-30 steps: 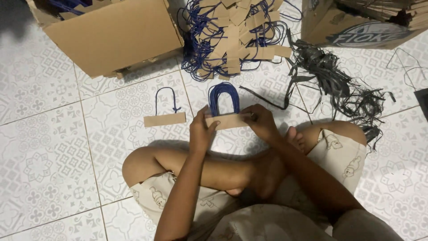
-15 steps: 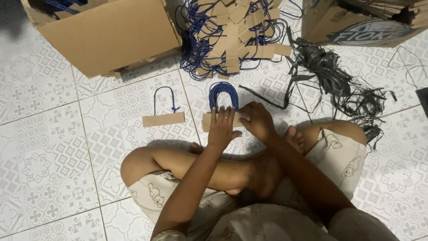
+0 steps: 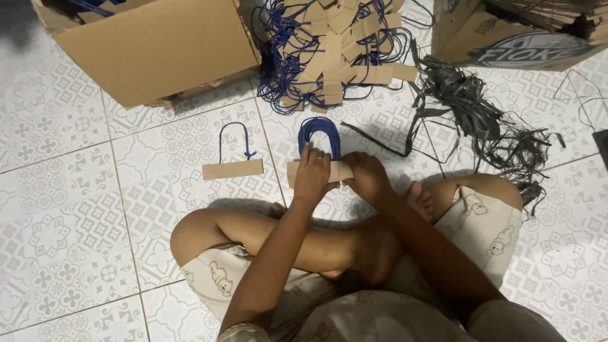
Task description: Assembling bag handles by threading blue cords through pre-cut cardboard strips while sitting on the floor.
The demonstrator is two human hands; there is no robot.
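My left hand (image 3: 311, 174) flat, fingers spread, pressing stack of card strips (image 3: 342, 170) with blue cord loops (image 3: 320, 135); right hand (image 3: 367, 177) gripping its edge on floor (image 3: 76, 190).

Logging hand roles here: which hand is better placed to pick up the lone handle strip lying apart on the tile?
Left, probably. The left hand presses the stacked strips on the side nearer the single strip; the right hand sits farther away.

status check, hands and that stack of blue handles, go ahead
Left hand flat on the stacked bag handles, right hand gripping the card strip end. Single handle lies apart, left. Loose handle pile beyond, not in the way.
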